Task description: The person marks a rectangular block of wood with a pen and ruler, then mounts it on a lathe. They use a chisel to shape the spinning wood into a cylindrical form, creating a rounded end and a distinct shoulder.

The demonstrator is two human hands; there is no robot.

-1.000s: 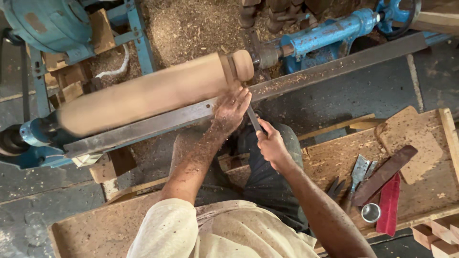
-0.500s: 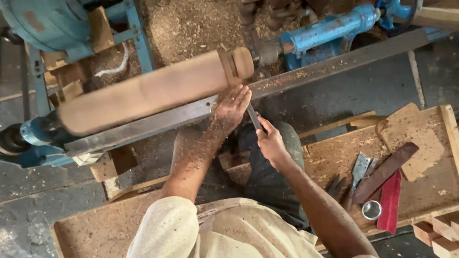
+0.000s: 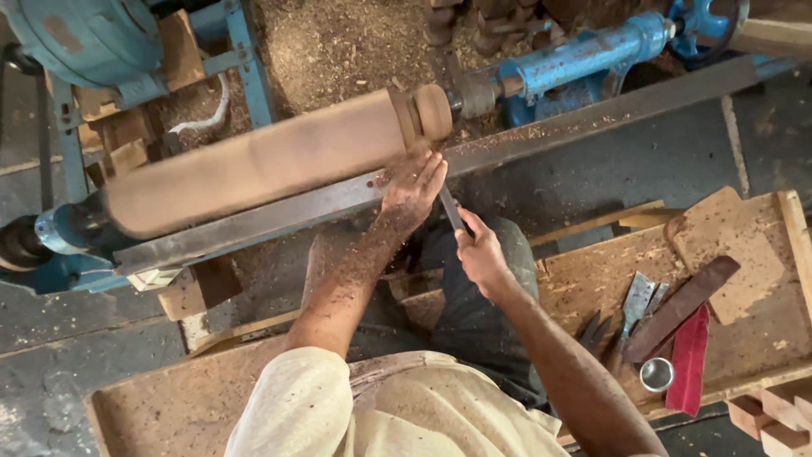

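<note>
A long pale wooden cylinder (image 3: 262, 156) spins, blurred, between a blue headstock (image 3: 76, 38) and a blue tailstock (image 3: 575, 59). Near its right end a groove sets off a rounded knob (image 3: 433, 110). My left hand (image 3: 412, 186) lies flat on the grey metal tool rest (image 3: 254, 222), pressing down a slim metal chisel (image 3: 451, 209) just below the groove. My right hand (image 3: 480, 254) grips the chisel's rear end. Wood chips cover my left forearm.
To the right, a low wooden bench (image 3: 584, 279) carries several spare chisels (image 3: 636, 303), a dark flat strip (image 3: 681, 306), a red cloth (image 3: 689, 360), a small metal cup (image 3: 657, 373) and a wooden board (image 3: 723, 254). Sawdust (image 3: 338, 42) is piled behind the lathe.
Both hands and the chisel stay at the groove near the cylinder's right end. The view has shifted only slightly.
</note>
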